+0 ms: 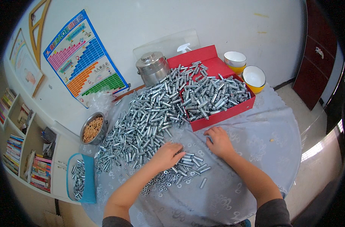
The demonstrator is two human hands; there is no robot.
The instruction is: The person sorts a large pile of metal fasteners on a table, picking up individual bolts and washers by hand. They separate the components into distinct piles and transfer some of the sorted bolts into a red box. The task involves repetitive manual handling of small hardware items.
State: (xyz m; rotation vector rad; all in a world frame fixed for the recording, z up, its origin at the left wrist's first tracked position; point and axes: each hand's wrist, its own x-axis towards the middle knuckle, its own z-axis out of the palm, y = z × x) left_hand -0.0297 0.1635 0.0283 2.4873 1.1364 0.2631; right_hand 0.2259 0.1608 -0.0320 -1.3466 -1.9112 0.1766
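My left hand (pixel 168 155) is over the near side of a heap of metal expansion anchor bolts (pixel 149 124), its fingers bent down. Whether anything is between those fingers is hidden. Loose metal sleeves (pixel 191 160) lie just right of it, and small nuts and washers (pixel 161 180) are scattered below. My right hand (pixel 220 142) is by the front edge of a red cardboard box (pixel 223 117), thumb apart from the fingers, with nothing visible in it. Assembled-looking anchor bolts (pixel 215 93) fill that box and spill over its left side.
A blue bin (pixel 88 181) of metal parts stands at the left table edge. Behind it are a steel bowl (pixel 104 129) of light pellets and a lidded steel pot (pixel 152 71). Yellow-and-white bowls (pixel 255 81) sit right of the box. A patterned grey cloth (pixel 218 195) covers the round table.
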